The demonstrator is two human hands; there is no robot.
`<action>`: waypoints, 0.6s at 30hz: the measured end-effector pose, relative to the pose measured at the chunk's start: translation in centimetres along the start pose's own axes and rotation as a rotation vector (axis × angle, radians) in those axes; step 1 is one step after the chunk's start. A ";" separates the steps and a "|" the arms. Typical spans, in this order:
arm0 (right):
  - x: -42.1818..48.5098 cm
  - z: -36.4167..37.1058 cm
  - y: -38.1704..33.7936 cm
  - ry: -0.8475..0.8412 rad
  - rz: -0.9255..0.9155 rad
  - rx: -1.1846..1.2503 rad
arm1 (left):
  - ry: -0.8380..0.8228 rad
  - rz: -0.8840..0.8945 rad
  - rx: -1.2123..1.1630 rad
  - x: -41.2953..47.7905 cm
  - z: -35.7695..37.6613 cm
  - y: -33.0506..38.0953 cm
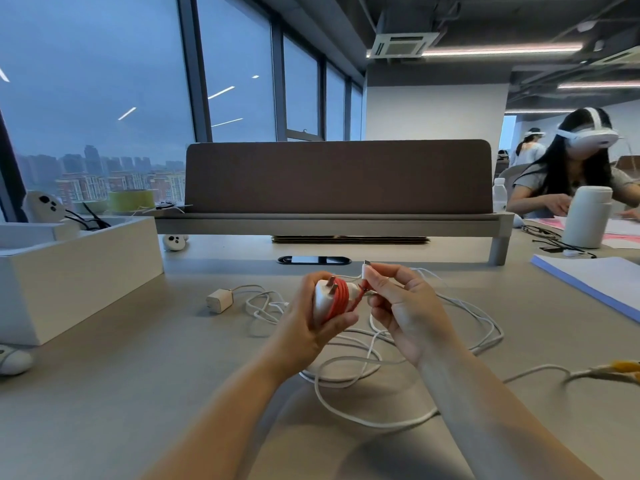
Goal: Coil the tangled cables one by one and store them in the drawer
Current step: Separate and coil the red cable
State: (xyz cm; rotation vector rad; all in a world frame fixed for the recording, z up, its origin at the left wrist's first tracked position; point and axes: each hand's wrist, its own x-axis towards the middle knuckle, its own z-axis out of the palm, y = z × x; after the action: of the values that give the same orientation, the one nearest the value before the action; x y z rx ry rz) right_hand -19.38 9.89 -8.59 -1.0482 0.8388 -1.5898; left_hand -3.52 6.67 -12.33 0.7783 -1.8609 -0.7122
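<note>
Winding looks nearly done on the red cable (341, 299), judging from the head view, the only one I have. My left hand (308, 327) is curled round a white charger (322, 301), prongs up, and the red cable sits in tight turns around the charger's body. My right hand (405, 306) pinches the cable's white connector (366, 270) between thumb and fingertips, just beside the coil, with only a short red tail between them. Both hands are raised above the middle of the desk (138, 393), toward its far edge.

To finish this well, I would press the left thumb down on the last turn so the wraps cannot spring loose. Then I would tuck the connector under a turn rather than leave it dangling. The tail is short, so I would avoid forcing a sharp bend at the connector's neck.

Below the hands, white cables (346, 370) lie in loose tangled loops on the desk, one leading to a small white adapter (219, 300) left of the hands. An open white box (79, 271) stands at the desk's left edge; I cannot tell whether it is the drawer.
</note>
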 end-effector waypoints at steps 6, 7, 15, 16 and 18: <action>-0.6 0.3 -0.1 -0.075 -0.032 -0.161 | 0.037 0.076 0.168 0.1 -0.4 -0.2; -0.6 0.3 -0.1 -0.087 -0.044 -0.184 | 0.036 0.087 0.194 0.1 -0.5 -0.2; -0.3 0.0 0.0 -0.100 -0.081 -0.280 | 0.114 0.129 0.269 0.4 -0.5 -0.6; -0.3 0.0 0.0 -0.100 -0.085 -0.292 | 0.117 0.136 0.270 0.4 -0.6 -0.6; -0.1 -0.1 0.2 -0.104 -0.116 -0.325 | 0.108 0.160 0.280 0.4 -0.7 -0.8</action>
State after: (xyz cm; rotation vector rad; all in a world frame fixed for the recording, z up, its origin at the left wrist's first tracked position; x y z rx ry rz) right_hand -19.36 9.99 -8.80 -1.4209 1.0019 -1.5099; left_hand -2.86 5.73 -12.46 0.8155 -1.9213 -0.3055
